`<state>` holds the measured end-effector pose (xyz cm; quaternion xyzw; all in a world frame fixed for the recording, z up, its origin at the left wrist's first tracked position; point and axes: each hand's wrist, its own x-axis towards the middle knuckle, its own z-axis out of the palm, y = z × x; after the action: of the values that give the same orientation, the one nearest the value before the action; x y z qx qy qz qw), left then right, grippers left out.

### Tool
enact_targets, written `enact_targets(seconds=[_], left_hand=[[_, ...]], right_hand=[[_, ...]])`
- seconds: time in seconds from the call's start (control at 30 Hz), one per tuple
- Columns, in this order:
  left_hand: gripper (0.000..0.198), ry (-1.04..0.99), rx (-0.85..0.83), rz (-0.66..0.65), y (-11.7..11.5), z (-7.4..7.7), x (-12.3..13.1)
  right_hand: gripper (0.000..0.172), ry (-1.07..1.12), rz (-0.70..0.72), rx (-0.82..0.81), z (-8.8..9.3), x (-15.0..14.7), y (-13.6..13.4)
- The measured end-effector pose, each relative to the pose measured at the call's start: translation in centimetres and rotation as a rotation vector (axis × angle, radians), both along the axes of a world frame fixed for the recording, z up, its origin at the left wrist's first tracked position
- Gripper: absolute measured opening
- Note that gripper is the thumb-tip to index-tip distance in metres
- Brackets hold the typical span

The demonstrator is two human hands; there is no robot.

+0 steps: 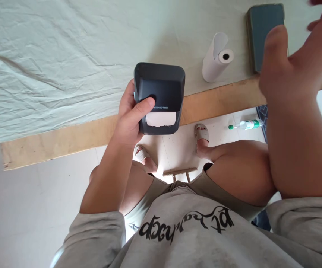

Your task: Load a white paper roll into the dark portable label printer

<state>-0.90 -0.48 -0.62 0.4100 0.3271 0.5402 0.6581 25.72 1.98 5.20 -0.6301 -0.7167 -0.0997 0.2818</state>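
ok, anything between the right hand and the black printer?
Nothing visible directly blocks it. Left-to-right, the white paper roll stands between the right hand and the black printer, but a little toward the table's far side. The left hand covers only the printer's left side.

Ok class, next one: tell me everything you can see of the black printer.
The printer is a boxy, dark case with rounded corners, apparently matte plastic. Small pale lettering crosses its face, and below it white paper with an uneven lower edge shows. The left hand grips its left side, thumb over the face; other fingers are mostly hidden. It is held nearly upright in the view, overlapping the table's wooden edge. Its underside is hidden.
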Motion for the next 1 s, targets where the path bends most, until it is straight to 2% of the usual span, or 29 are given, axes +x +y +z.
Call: enact_targets(seconds=[0.03, 0.07, 0.13, 0.2, 0.27, 0.4, 0.57, 0.73, 0.83, 0.9, 1.0], left_hand=[[0.032, 0.001, 0.009, -0.002, 0.0, 0.0, 0.0], [0.032, -0.005, 0.019, -0.001, 0.1, 0.1, 0.1], [0.029, -0.051, 0.02, -0.012, 0.2, 0.3, 0.3], [0.029, -0.116, -0.022, -0.041, 0.3, 0.6, 0.4], [0.032, -0.143, -0.109, -0.07, 0.4, 0.8, 0.4], [0.034, -0.088, -0.201, -0.062, 0.4, 0.5, 0.2], [0.025, -0.066, -0.11, 0.05, 0.5, 0.1, 0.2], [0.023, -0.053, -0.179, 0.009, 0.7, 0.8, 0.3], [0.03, -0.062, -0.191, -0.049, 0.6, 0.9, 0.4], [0.031, -0.04, -0.151, -0.035, 0.6, 0.7, 0.6], [0.029, -0.019, -0.096, -0.002, 0.5, 0.3, 0.7]], right_hand=[[0.037, 0.056, 0.126, 0.035, 0.1, -1.1, -0.8], [0.035, 0.109, 0.254, -0.013, 0.1, -2.4, -1.6], [0.032, 0.169, 0.425, -0.087, -0.3, -5.2, -2.9], [0.039, 0.202, 0.539, -0.221, -1.0, -7.7, -3.8], [0.044, 0.242, 0.576, -0.303, -1.7, -9.2, -3.9], [0.051, 0.291, 0.563, -0.354, -2.4, -9.7, -3.1], [0.053, 0.318, 0.55, -0.394, -2.2, -9.4, -2.5], [0.055, 0.286, 0.498, -0.381, -1.4, -9.4, -2.4], [0.048, 0.241, 0.405, -0.291, -0.6, -9.2, -2.5], [0.037, 0.272, 0.367, -0.251, -0.1, -9.2, -2.8], [0.023, 0.424, 0.409, -0.229, 0.4, -9.4, -3.3]])
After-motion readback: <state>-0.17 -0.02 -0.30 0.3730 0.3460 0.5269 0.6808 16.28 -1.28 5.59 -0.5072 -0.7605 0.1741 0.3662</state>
